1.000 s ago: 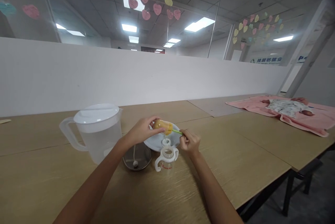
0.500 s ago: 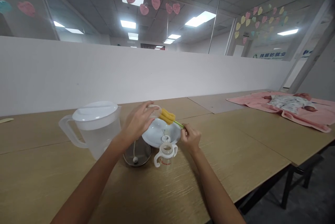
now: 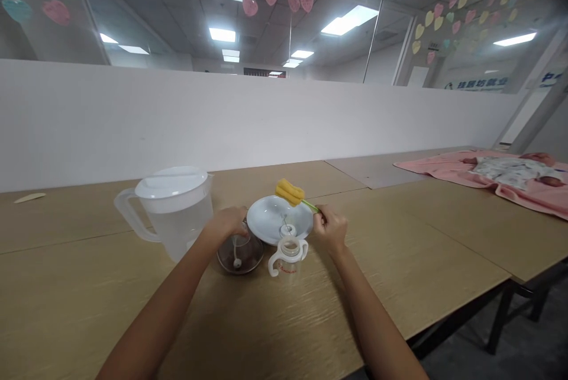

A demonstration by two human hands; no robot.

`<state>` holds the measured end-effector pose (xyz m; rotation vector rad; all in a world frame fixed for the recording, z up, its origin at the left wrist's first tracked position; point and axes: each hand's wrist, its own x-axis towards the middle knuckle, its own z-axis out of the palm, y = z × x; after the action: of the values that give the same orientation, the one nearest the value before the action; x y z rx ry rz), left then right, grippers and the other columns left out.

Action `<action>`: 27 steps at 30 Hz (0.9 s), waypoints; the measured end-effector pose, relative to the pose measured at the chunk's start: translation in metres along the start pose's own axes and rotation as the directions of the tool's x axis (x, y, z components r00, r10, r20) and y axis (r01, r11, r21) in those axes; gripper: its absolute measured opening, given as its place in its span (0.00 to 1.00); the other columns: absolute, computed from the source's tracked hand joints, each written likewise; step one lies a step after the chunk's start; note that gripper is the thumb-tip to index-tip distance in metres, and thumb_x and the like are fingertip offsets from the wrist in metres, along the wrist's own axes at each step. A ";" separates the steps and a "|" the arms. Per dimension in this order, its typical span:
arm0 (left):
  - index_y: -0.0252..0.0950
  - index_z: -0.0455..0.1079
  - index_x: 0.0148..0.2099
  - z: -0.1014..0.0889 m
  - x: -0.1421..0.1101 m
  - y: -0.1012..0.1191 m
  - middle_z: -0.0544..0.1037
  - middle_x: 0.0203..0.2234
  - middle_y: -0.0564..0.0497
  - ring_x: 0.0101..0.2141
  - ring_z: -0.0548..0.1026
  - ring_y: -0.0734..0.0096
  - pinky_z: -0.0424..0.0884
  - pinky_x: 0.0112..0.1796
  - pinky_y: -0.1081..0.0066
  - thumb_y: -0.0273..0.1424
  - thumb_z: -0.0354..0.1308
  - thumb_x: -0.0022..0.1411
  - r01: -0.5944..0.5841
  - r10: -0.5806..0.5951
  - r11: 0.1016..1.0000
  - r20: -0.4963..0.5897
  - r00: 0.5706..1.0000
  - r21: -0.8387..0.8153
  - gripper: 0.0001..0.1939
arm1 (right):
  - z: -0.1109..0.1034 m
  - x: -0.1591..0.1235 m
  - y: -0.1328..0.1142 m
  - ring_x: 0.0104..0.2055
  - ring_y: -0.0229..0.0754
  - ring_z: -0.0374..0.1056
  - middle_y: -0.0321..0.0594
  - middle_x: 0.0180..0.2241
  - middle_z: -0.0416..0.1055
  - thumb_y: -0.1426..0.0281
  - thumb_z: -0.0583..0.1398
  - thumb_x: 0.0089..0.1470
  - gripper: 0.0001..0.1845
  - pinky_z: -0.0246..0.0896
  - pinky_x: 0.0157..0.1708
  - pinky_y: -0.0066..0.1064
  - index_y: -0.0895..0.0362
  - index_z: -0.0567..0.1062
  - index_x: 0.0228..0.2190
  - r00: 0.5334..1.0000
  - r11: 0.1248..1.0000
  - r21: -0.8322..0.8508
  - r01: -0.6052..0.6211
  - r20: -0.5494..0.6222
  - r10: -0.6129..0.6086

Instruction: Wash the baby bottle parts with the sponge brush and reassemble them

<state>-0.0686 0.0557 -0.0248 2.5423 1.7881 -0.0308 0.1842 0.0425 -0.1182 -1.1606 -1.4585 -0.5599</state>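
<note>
My right hand (image 3: 331, 227) is closed around the green handle of a bottle brush (image 3: 290, 192), whose yellow sponge head is raised over a white bowl (image 3: 258, 225). Down at a round metal tray (image 3: 248, 263), my left hand (image 3: 227, 223) has its fingers curled on a clear plastic cap (image 3: 242, 234), partly hidden by them. A white straw with a weighted end (image 3: 237, 263) lies in the tray. In front of the bowl stands an open baby bottle (image 3: 289, 264) with two white handles. A white ring-shaped lid (image 3: 288, 231) rests in the bowl.
A lidded translucent pitcher (image 3: 174, 208) stands left of the tray. At the far right, a baby-like figure (image 3: 501, 173) lies on a pink towel (image 3: 532, 199). A pale flat strip (image 3: 30, 197) lies at the far left, before a white partition (image 3: 266, 125).
My left hand has drawn the clear cap off the sponge head and lowered it to the metal tray. The brush stays in my right hand. The view has shifted slightly left.
</note>
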 end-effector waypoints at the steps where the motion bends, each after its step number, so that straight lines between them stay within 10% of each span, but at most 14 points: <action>1: 0.39 0.70 0.47 0.002 0.001 0.000 0.78 0.41 0.46 0.40 0.76 0.57 0.69 0.35 0.70 0.32 0.64 0.44 -0.009 0.009 1.000 0.015 1.000 0.004 0.24 | 0.000 0.000 0.000 0.19 0.34 0.60 0.35 0.18 0.67 0.75 0.49 0.45 0.13 0.49 0.22 0.25 0.58 0.74 0.24 1.000 1.000 -0.003 -0.001 0.001 0.001; 12: 0.32 0.68 0.49 0.006 0.005 -0.003 0.76 0.43 0.36 0.43 0.75 0.49 0.69 0.37 0.64 0.35 0.60 0.50 0.128 -0.134 0.982 0.036 0.990 0.140 0.23 | -0.001 0.001 -0.001 0.19 0.35 0.61 0.37 0.19 0.69 0.75 0.49 0.46 0.13 0.49 0.22 0.26 0.59 0.74 0.25 1.000 1.000 0.002 -0.014 0.027 0.014; 27: 0.37 0.54 0.60 0.025 0.021 -0.013 0.77 0.41 0.42 0.41 0.76 0.54 0.70 0.35 0.67 0.32 0.61 0.51 -0.004 0.007 0.996 -0.032 0.999 0.090 0.35 | 0.001 0.000 0.001 0.20 0.34 0.61 0.37 0.19 0.69 0.75 0.50 0.46 0.13 0.49 0.23 0.25 0.59 0.75 0.25 0.999 1.000 0.012 -0.022 0.041 0.021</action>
<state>-0.0740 0.0791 -0.0506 2.6235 1.8311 -0.0718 0.1849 0.0432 -0.1190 -1.1830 -1.4809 -0.5142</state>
